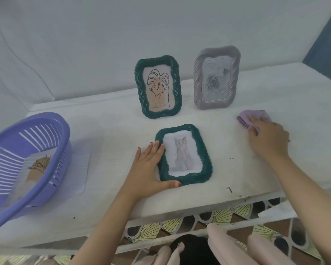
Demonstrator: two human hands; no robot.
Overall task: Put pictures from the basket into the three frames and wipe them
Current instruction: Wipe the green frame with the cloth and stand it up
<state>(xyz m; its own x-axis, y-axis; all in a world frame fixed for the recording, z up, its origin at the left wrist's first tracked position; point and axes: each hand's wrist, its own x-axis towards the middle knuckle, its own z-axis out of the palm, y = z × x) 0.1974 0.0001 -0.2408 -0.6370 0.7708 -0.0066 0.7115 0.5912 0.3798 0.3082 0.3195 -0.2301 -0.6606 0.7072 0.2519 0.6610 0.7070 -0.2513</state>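
Observation:
A green frame with a grey cat picture (183, 154) lies flat on the white shelf near its front edge. My left hand (151, 167) rests against its left side, fingers straight on the rim and thumb under its lower edge. My right hand (268, 138) lies on a lilac cloth (246, 116) at the right, fingers curled over it. Behind, a green frame with a leaf drawing (158, 87) and a grey frame with a faint rose picture (216, 77) stand upright. The purple basket (52, 131) at the left holds a brown picture (38, 167).
A sheet of clear plastic (78, 165) lies under the basket's right side. The white wall rises right behind the standing frames. Below the shelf's front edge (199, 209) is a patterned floor and pink clothing.

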